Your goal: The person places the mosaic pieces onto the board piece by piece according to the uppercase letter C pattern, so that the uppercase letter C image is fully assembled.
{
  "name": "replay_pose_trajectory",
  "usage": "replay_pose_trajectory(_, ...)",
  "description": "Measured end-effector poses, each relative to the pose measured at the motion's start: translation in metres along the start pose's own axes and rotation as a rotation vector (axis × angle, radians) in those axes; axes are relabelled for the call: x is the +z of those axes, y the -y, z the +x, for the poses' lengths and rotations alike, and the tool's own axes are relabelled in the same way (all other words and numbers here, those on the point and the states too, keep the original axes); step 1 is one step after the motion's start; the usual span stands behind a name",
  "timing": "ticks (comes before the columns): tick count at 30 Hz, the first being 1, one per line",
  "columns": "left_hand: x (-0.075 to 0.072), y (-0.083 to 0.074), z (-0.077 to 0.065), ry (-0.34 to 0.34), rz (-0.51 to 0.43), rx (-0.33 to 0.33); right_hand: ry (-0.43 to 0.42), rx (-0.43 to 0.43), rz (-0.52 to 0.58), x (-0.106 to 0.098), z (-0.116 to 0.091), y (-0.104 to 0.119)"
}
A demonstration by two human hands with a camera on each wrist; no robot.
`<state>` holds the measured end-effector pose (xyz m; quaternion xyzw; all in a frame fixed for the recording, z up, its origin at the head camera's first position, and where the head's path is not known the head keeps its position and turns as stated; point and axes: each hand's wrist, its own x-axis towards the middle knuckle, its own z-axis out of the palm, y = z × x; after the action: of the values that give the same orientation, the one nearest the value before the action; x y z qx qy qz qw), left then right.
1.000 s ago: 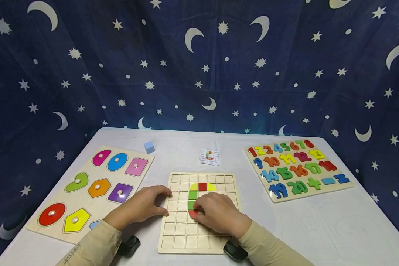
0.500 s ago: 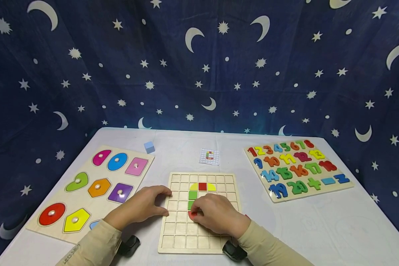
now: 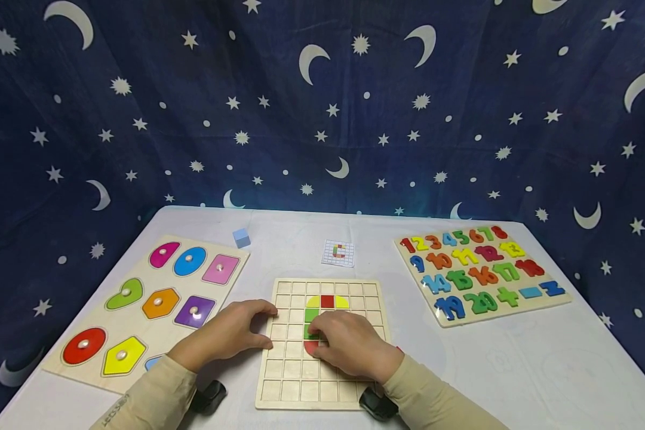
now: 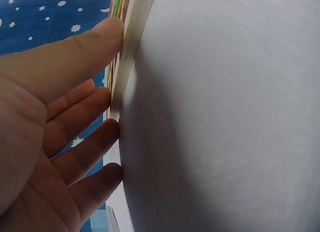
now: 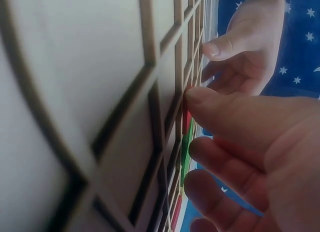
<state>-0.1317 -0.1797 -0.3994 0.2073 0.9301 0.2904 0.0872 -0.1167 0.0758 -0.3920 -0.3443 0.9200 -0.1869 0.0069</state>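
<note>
My right hand (image 3: 352, 346) is over the wooden grid board (image 3: 285, 391), its thumb at a red rounded piece (image 3: 310, 347) in one of the cells. The right wrist view shows the thumb tip on the red piece (image 5: 188, 112), with the other fingers loosely bent beside the green tiles (image 5: 185, 147). Above the red piece, two green squares (image 3: 311, 315) form a column, topped by a yellow rounded piece (image 3: 314, 302), a red square (image 3: 327, 301) and another yellow rounded piece (image 3: 342, 303). My left hand (image 3: 233, 328) rests its thumb and fingertips along the board's left edge (image 4: 131, 47).
A small pattern card (image 3: 338, 254) lies behind the board, with a blue cube (image 3: 241, 238) to its left. At left is a knobbed shape puzzle (image 3: 163, 278); at right stands a number puzzle (image 3: 478, 272). Something red (image 3: 399, 349) peeks out beyond my right wrist.
My right index finger has shifted from the red rounded piece up over the lower green square, showing more of the red piece. The left hand has stayed still.
</note>
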Motion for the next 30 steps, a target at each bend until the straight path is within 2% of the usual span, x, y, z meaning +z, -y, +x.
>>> replay_pose_trajectory(8, -0.001, 0.000, 0.001, 0.002, -0.001, -0.002, 0.015, 0.007, 0.000, -0.003, 0.000, -0.001)
replay_pose_trajectory(15, -0.001, 0.001, 0.000, -0.006, 0.004, 0.019, 0.049, 0.054, 0.038, -0.017, -0.005, -0.006)
replay_pose_trajectory(21, 0.000, 0.000, 0.000, -0.004, 0.001, -0.002, 0.011, 0.090, 0.032, -0.027, -0.014, -0.018)
replay_pose_trajectory(30, 0.000, -0.003, -0.001, 0.002, -0.012, -0.037, -0.007, 0.194, 0.034, -0.040, -0.029, -0.034)
